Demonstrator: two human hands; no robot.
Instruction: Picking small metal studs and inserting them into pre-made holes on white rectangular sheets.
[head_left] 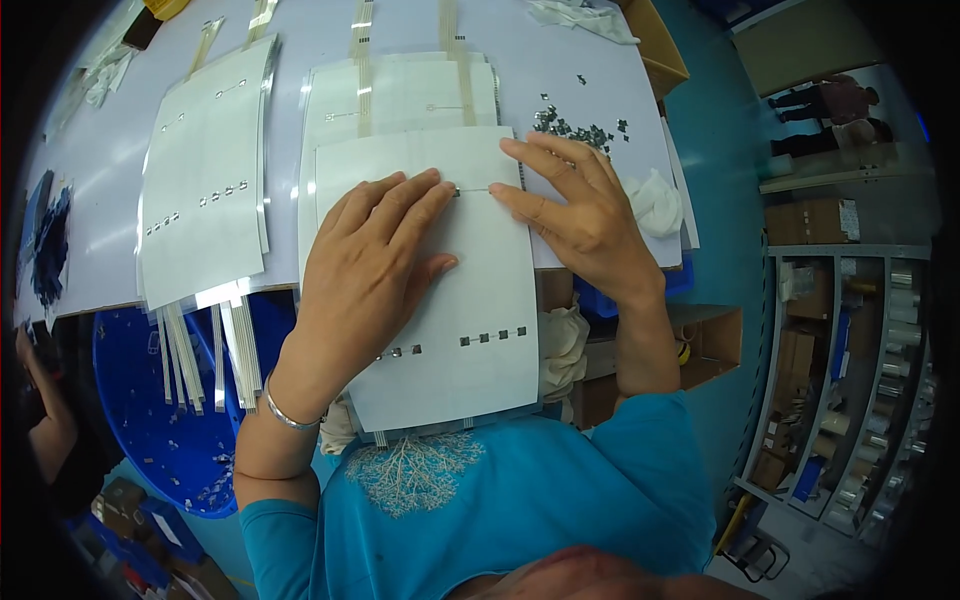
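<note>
A white flexible sheet lies in front of me, its near end reaching over the table edge toward my shirt. Rows of small dark square pieces joined by thin lines run across its lower part. My left hand rests flat on the sheet with fingers stretched, fingertips beside another small dark square. My right hand is at the sheet's right edge, thumb and fingers apart, a fingertip touching the thin line near that square. Beyond lie more such sheets with pale striped tails.
A stack of similar sheets lies left, strips hanging over the edge above a blue bin. Loose dark pieces are scattered right, near a crumpled white cloth. A cardboard box stands beside me; shelving is farther right.
</note>
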